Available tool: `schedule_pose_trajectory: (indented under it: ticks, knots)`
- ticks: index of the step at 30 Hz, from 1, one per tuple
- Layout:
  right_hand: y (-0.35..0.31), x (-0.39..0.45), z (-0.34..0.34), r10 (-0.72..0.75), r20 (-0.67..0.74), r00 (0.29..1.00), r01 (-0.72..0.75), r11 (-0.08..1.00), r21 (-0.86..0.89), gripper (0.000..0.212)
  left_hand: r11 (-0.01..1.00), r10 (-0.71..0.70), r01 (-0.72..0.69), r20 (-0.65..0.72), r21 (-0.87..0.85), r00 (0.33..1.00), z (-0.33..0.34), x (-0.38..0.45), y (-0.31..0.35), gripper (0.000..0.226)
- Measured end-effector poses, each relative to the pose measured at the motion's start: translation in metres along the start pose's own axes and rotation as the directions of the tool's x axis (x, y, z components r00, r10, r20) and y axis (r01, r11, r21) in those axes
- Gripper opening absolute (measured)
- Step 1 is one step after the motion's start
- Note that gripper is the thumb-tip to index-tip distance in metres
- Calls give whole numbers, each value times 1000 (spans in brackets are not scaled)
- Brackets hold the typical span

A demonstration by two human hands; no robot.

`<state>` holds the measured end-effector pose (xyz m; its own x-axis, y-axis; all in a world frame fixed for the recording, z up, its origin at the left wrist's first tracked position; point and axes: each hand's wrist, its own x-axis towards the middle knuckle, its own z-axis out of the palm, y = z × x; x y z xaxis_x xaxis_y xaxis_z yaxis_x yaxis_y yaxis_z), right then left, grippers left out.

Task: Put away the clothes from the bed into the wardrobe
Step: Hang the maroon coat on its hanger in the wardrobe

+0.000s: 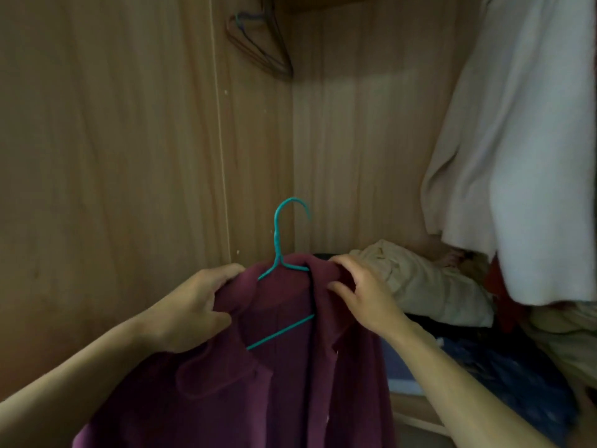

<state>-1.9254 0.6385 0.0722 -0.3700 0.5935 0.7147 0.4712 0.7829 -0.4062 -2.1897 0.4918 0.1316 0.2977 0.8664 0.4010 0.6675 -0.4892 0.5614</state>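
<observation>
Nearest the lens: 2 bare forearms, both cut off at the bottom edge, reaching up into frame. Dark maroon soft-fabric shirt [290, 367] draped on teal thin wire hanger [280, 253], held up in front of light wooden wardrobe interior [129, 140], not hung on anything. Shirt's lower part runs off the bottom edge.

Left hand [190, 305] grasping the shirt's left shoulder, fingers curled over the top of the cloth, thumb pressed on the front. Right hand [361, 292] grasping the right shoulder/collar area, fingers curled over the fabric edge. Fingertips of both partly buried in cloth.

Hanger mostly hidden inside the shirt: only the hook, the twisted neck, short bits of both arms and 1 slanted stretch of the lower bar visible through the open collar. Hook free in the air, touching nothing.

Top of frame: bundle of dark empty wire hangers [258, 43] in the wardrobe's back corner, blurred, count unclear, support cut off by the top edge.

Right: pale whitish hanging garment [517, 156], top and right side cropped. Below it, crumpled beige cloth pile [429, 282] on the wardrobe floor, with dark blue fabric [517, 383] nearer the camera and a red scrap [494, 286] half hidden behind the white garment. Dim light, edges soft; the heap's separate items hard to tell apart.
</observation>
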Motion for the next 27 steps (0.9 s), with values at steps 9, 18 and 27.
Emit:
schedule_pose_trajectory:
  ticks: [9, 18, 27]
  knots:
    - [45, 57, -14, -180, -292, 939, 217, 971, 101, 21, 845, 132, -28, -158, 534, 979, -21, 69, 19, 51]
    - [42, 177, -33, -177, -546, 819, 299, 943, 144, 22, 588, 373, 133, -413, 798, 831, -63, 134, 24, 49]
    - [45, 272, -29, -283, -688, 668, 371, 928, -22, 21, 463, 593, 229, -491, 856, 638, -102, 195, 3, 41]
